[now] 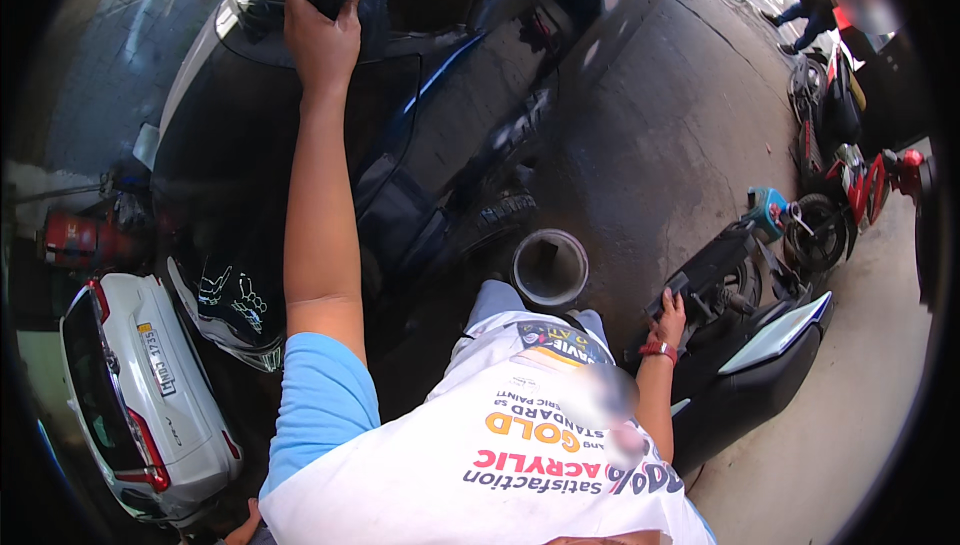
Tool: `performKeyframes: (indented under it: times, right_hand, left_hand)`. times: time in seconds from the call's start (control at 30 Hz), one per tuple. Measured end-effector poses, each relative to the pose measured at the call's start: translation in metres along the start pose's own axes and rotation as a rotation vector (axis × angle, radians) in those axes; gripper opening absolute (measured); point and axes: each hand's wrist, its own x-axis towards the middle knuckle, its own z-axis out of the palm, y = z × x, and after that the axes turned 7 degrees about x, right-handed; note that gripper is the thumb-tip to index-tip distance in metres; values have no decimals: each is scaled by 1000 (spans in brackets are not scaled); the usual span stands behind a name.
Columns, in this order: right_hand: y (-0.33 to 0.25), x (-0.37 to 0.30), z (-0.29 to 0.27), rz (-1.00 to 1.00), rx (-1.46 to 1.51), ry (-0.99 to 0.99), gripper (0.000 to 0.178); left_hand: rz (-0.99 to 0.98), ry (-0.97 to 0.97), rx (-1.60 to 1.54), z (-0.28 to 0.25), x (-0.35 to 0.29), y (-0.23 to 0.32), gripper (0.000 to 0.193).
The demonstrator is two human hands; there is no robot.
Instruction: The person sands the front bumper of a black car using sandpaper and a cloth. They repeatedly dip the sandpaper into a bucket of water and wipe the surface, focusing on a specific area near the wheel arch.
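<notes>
- Left hand (325, 40): grip closed on dark cloth (352, 3), held out over dark car (230, 175), near its windscreen. Contact unclear.
- Risk: grit in the cloth could scratch glass or paint.
- Right hand (670, 323): beside scooter (770, 370); cannot tell if grip holds anything. Wristwatch (658, 349) could scuff bodywork.
- Bucket (583, 267) near legs (497, 300): a careless step could tip it.

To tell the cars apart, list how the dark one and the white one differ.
The dark car looks blackish; the white car is pale. The dark car fills more of the picture than the white car. A dark cloth is held over the dark car, not the white car. Both show dark glass.
</notes>
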Motion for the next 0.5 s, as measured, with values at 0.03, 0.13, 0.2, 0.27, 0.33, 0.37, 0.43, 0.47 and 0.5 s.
performKeyframes:
  times: [0.03, 0.13, 0.2, 0.27, 0.33, 0.37, 0.43, 0.47, 0.5]
  right_hand:
    - [4, -5, 11, 9, -1, -28, 61]
    - [4, -26, 45, 21, -93, -38, 63]
    - [8, -39, 52, 61, -71, -49, 62]
    - [-2, -66, 67, 71, -1, 13, 57]
    - [11, -71, 61, 89, 104, 23, 53]
    - [17, -71, 59, 99, 152, 15, 51]
    - [34, -68, 52, 175, 317, -39, 50]
    - [43, -69, 48, 216, 406, -66, 50]
    - [45, -71, 51, 270, 448, -78, 50]
  left_hand:
    - [33, -51, 29, 9, -7, -14, 56]
    - [80, -589, 194, 39, -56, -53, 80]
    - [111, -1042, 413, 49, -92, -53, 91]
    - [73, -886, 296, 73, -103, -34, 99]
    - [5, -595, 157, 75, -121, -3, 95]
    - [43, -507, 19, 69, -133, 13, 90]
    - [91, -380, -164, 58, -172, 54, 67]
    - [71, -479, -256, 56, -200, 70, 62]
    - [45, -608, -320, 55, -233, 84, 60]
